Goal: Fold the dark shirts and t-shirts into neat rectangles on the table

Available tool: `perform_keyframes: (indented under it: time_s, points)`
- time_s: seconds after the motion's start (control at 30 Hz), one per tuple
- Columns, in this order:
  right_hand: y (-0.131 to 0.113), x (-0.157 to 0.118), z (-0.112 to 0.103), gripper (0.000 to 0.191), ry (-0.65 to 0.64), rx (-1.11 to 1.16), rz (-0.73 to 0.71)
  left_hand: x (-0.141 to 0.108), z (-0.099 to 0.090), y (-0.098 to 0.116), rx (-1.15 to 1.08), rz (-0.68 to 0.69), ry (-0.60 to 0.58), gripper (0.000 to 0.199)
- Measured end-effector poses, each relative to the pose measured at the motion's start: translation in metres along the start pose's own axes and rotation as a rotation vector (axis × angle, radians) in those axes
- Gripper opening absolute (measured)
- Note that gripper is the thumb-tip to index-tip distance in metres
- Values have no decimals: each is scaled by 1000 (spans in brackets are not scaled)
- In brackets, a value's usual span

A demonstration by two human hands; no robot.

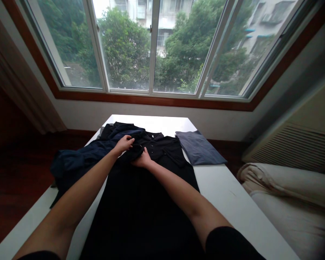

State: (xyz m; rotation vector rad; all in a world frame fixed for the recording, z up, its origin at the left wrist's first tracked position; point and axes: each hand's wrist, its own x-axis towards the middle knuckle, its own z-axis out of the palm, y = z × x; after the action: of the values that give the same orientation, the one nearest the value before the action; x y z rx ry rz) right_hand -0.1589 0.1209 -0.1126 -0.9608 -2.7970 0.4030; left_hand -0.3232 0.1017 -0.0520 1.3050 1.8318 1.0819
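Note:
A black polo shirt with a collar and front buttons lies spread on the white table, its collar toward the window. My right hand grips the shirt's left-side sleeve, thumb on top and the other fingers hidden under the cloth. Just above that sleeve is my left hand, its fingers slightly bent and apart, close to the black fabric. Whether its fingertips touch the cloth is hard to make out. The shirt's other sleeve lies folded inward on its right side.
Dark blue and black clothes lie heaped at the left, hanging over the table's edge. A folded grey garment sits at the far right of the white table. Beige bedding is at the right. Behind the table is a window.

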Motion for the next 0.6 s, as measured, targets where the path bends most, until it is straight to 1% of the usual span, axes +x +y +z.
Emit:
perform_keyframes:
  time_s: [0.07,0.13,0.2,0.23,0.3,0.37,0.4,0.47,0.53,0.6]
  points:
    - [18,-33,-9,86,9,-54,13,-4,5,-16,159,56,-8,34]
    - [37,-67,-21,78,15,-108,24,-10,10,-31,382,173,-40,28]
    - [58,-97,-35,65,48,-134,36,-16,16,-45,586,276,-33,34]
    - [69,-108,-41,60,76,-139,57,-19,21,-50,667,298,-20,42]
    - [90,-125,-51,56,136,-145,134,-22,30,-56,781,288,-6,59]
    - [112,-134,-58,57,185,-154,229,-22,39,-58,840,259,-2,69]
    - [123,-136,-60,57,202,-156,275,-21,43,-58,854,266,9,70]
    - [142,-136,-62,57,230,-147,349,-16,51,-56,869,332,11,66]
    - [160,-131,-61,57,240,-129,387,-7,57,-55,870,376,-39,64]
    - [174,-125,-58,59,208,-120,397,5,60,-55,859,348,-96,66]
